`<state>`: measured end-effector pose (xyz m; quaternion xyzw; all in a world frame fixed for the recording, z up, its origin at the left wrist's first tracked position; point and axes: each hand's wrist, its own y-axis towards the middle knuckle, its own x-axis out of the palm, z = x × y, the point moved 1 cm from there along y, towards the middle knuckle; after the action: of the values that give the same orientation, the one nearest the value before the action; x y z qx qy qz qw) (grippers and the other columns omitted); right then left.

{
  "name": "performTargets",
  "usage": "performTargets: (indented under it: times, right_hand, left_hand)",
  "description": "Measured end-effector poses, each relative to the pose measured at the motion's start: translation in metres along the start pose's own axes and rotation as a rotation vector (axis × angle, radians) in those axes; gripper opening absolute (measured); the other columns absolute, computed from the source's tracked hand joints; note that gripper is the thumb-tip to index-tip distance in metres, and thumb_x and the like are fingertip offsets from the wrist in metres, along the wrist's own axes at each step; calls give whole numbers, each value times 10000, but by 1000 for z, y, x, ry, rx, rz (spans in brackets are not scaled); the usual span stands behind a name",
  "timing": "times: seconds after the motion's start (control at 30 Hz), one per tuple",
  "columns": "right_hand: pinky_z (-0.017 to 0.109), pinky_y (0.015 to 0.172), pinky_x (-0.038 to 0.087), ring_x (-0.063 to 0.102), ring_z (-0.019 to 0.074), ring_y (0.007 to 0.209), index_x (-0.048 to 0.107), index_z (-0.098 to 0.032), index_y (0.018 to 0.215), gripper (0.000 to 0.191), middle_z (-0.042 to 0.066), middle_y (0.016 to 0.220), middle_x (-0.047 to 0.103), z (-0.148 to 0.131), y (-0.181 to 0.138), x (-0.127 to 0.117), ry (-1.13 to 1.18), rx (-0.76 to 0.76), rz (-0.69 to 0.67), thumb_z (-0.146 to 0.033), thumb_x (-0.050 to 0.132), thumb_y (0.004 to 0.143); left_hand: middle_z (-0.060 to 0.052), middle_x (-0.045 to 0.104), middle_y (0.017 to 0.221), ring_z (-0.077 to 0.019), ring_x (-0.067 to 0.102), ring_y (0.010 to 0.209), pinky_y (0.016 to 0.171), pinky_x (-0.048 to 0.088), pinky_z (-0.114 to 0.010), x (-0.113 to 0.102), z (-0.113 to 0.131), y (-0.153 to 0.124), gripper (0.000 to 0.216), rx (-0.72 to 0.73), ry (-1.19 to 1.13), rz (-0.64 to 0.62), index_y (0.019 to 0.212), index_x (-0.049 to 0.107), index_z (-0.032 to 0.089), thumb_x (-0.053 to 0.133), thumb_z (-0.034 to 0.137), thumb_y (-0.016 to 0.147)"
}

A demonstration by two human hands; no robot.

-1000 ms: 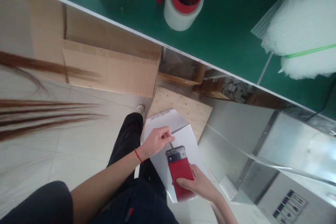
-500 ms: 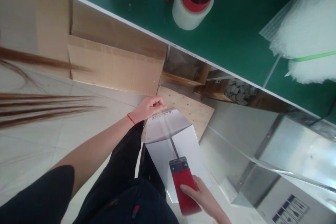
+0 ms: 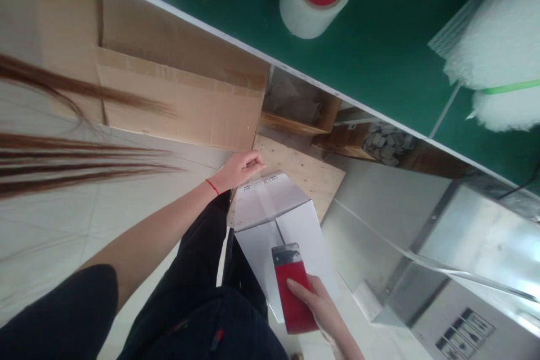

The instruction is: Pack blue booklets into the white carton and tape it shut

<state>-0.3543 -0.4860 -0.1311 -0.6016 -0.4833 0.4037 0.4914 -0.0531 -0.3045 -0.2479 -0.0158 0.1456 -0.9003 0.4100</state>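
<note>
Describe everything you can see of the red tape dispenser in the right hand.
The tape dispenser has a long, flat red body and a grey, metal-looking front end. The right hand grips its side, thumb across the red face. It slants over the white box, front end toward the dark seam; whether they touch is unclear.

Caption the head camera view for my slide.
Right hand gripping a red tape dispenser over a white box, left hand near its far edge.

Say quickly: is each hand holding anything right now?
Left hand: curled by the white box's far edge; whether it grips anything can't be told.
Right hand: closed around the red tape dispenser.
</note>
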Motion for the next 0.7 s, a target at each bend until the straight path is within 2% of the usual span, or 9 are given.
performTargets:
  times: [0.13,0.27,0.37,0.53,0.7]
  right_hand:
    - [247,533,358,565,154,569,712,-75,844,715,91,689,656,-4,8,1,34,44,21,-751,840,649]
    - [250,520,366,558,155,544,724,-77,812,732,91,659,650,-2,15,4,59,73,53,-764,854,598]
    - [243,513,363,548,148,537,727,-78,793,738,84,647,644,-2,14,6,64,88,83,-767,870,569]
    - [228,522,384,558,136,559,733,-85,840,680,65,667,653,-13,5,9,91,106,117,-713,886,629]
    - [272,519,469,581,165,529,682,-107,839,724,38,623,633,-14,5,11,136,178,171,-733,910,553]
  left_hand:
    - [63,399,578,-103,346,561,584,255,-240,-4,-11,2,303,6,-6,-11,711,511,166,581,406,882]
    - [57,410,582,-110,365,569,578,261,-242,1,-38,7,331,-21,-21,-24,733,541,160,573,457,876]
    - [44,443,599,-122,399,593,585,275,-244,11,-63,12,343,-56,-40,-37,751,563,155,567,479,862]
    - [31,478,658,-129,425,634,603,301,-239,31,-100,16,352,-115,-89,-50,748,555,163,572,499,850]
    - [34,456,637,-132,415,617,578,285,-239,52,-127,13,373,-174,-134,-92,741,544,171,555,526,853]
